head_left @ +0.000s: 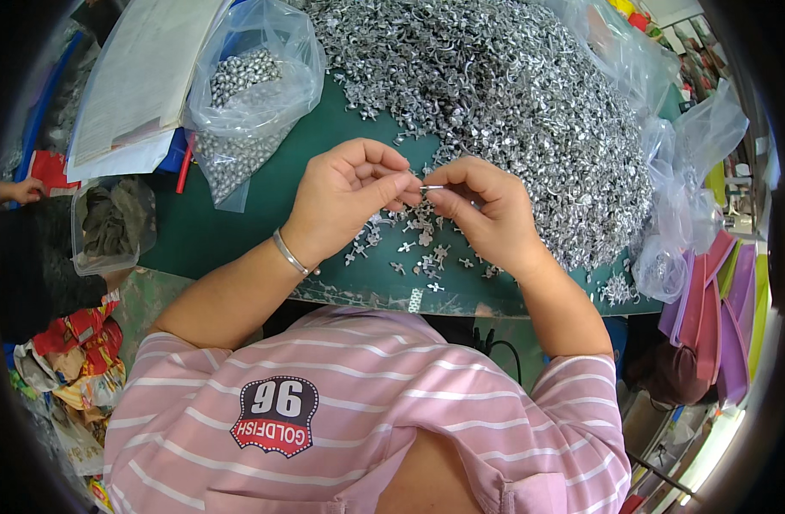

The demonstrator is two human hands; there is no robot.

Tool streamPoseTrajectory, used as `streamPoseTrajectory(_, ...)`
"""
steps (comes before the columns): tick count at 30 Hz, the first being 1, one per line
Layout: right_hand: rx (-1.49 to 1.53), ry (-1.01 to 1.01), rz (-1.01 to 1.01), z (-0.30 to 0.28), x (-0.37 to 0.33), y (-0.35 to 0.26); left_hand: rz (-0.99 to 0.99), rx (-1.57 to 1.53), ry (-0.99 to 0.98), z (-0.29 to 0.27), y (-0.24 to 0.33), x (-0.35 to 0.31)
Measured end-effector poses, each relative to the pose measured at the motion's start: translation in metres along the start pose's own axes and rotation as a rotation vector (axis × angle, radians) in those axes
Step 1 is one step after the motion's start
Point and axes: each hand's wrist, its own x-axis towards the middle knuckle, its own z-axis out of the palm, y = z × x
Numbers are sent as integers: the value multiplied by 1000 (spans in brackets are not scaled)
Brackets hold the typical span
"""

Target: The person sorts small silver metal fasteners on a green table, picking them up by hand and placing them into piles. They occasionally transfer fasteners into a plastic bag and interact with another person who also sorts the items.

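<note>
Above the near part of the green tabletop (pixel 324 128), my two hands meet fingertip to fingertip. My right hand (pixel 492 210) pinches a small silver metal piece (pixel 432 188) between thumb and forefinger. My left hand (pixel 341 193), with a bangle at its wrist, has its thumb and fingers closed at the piece's other end; what lies between them is hidden. Loose small silver castings (pixel 426 236) are scattered below the hands. Just beyond my right hand rises a large heap of similar silver castings (pixel 529 94).
A clear plastic bag of round silver beads (pixel 242 77) stands left, beside a red pen (pixel 186 163) and papers (pixel 144 77). A clear tub of dark material (pixel 110 223) sits farther left, near another person's hand (pixel 26 190). Clear plastic (pixel 666 206) edges the heap.
</note>
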Motion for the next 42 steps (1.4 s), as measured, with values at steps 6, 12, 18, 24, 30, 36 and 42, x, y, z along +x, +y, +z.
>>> streamPoseTrajectory(6,429,33,267,-15,-10,7,69,122,142,-8,2,2)
streamPoseTrajectory(12,416,76,227,-13,-13,7,113,119,170,-15,-1,7)
streamPoseTrajectory(18,161,119,-16,2,-10,1,96,126,-137,4,-9,-2)
streamPoseTrajectory(24,-33,65,-225,13,8,-7,-17,169,-73,-9,-6,-1)
streamPoseTrajectory(30,141,130,-185,14,-9,9,249,482,-128,-1,-13,2)
streamPoseTrajectory(36,-29,187,-355,18,-9,1,216,548,-143,-9,-10,2)
streamPoseTrajectory(42,14,263,-358,18,-13,4,292,290,-119,-4,-8,-7)
